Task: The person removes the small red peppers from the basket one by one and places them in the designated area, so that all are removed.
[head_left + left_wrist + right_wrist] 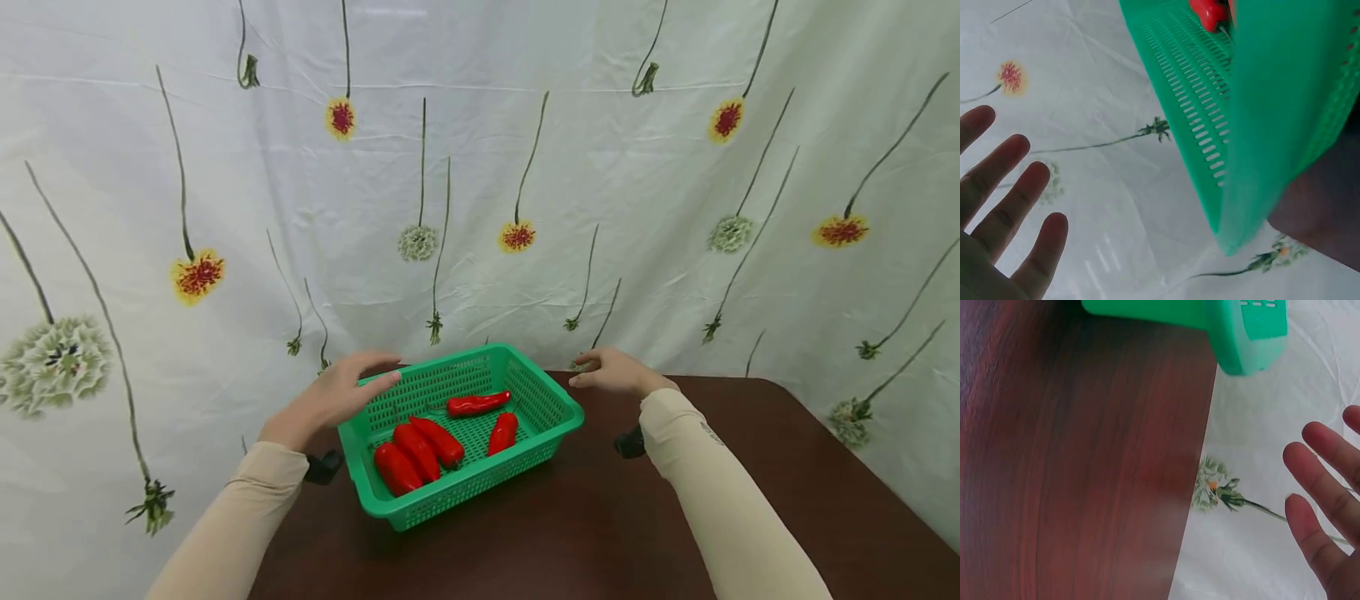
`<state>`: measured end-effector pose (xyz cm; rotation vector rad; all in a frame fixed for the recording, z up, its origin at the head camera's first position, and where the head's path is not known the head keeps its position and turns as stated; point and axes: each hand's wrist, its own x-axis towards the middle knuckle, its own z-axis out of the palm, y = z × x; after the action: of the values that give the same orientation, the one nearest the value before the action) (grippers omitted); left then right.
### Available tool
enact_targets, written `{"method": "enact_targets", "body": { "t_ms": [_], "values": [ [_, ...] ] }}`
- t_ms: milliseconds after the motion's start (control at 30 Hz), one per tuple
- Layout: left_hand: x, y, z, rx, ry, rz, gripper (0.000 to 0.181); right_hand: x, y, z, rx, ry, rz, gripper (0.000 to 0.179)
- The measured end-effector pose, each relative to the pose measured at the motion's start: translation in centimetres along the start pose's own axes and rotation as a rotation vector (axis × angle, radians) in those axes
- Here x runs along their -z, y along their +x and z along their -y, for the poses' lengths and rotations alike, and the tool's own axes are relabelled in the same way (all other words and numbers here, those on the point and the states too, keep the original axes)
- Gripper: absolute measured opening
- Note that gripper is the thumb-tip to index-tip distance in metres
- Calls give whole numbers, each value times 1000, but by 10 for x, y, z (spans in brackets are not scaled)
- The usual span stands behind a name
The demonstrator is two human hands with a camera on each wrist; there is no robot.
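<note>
**Two empty hands by a green basket of red peppers**

A green basket (487, 475) sits on a dark brown table (600, 525). It is turned a bit, with its right end farther away. Five red peppers lie inside. Three peppers (416, 452) lie side by side at the left. One long pepper (477, 405) lies near the far side, and a short-looking pepper (502, 433) lies at the right, closer to the near side. Behind is a white cloth (465, 183) with flowers on it.

The left hand (337, 396) is up by the basket's left end. Its fingers are straight and spread, and it grips nothing. From these views it is hard to tell if its thumb touches the rim. The right hand (613, 369) is off to the right, apart from the basket. Its fingers are loose and hold nothing.

To hold the basket well, I think it is best to put one hand on each short end, with fingers under the rim. The right hand would need to come in to the left. The left end may feel heavier, as more peppers are there. Keeping the basket flat should stop the peppers from rolling.
</note>
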<state>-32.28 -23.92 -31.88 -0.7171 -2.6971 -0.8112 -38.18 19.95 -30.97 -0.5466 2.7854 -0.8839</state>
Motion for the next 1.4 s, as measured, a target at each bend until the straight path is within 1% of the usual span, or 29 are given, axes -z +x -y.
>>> {"method": "enact_targets", "body": {
  "t_ms": [67,200,233,300,400,500,633,700,800,933,1033,1133,1233,1400],
  "values": [
    [-1,-7,3,-3,2,-18,49,-1,0,1,8,6,3,60],
    [-5,-23,11,23,21,-43,50,-5,3,4,14,27,8,59],
    [-7,-27,14,32,30,-56,51,-6,4,5,16,32,9,58],
    [-11,-35,19,28,58,-90,51,-8,5,7,21,27,9,57],
    [-21,-48,27,25,114,-144,49,-12,8,10,29,1,9,55],
    [-34,-57,35,40,147,-177,48,-15,10,13,30,-19,5,53],
    [-49,-66,42,56,113,-216,44,-19,14,16,38,2,14,54],
    [-56,-69,44,46,93,-242,39,-21,17,18,42,22,29,55],
    [-64,-72,45,12,66,-301,28,-24,20,19,41,61,61,57],
    [-73,-72,48,-77,60,-416,16,-26,22,19,26,86,90,56],
    [-78,-71,53,-138,72,-494,15,-26,23,21,2,88,106,56],
    [-82,-70,57,-170,67,-554,17,-27,24,24,-11,83,125,56],
    [-84,-69,61,-193,46,-598,18,-28,26,26,-8,78,141,56],
    [-86,-69,64,-251,31,-628,21,-32,31,32,-20,81,183,57]
  ]
}}
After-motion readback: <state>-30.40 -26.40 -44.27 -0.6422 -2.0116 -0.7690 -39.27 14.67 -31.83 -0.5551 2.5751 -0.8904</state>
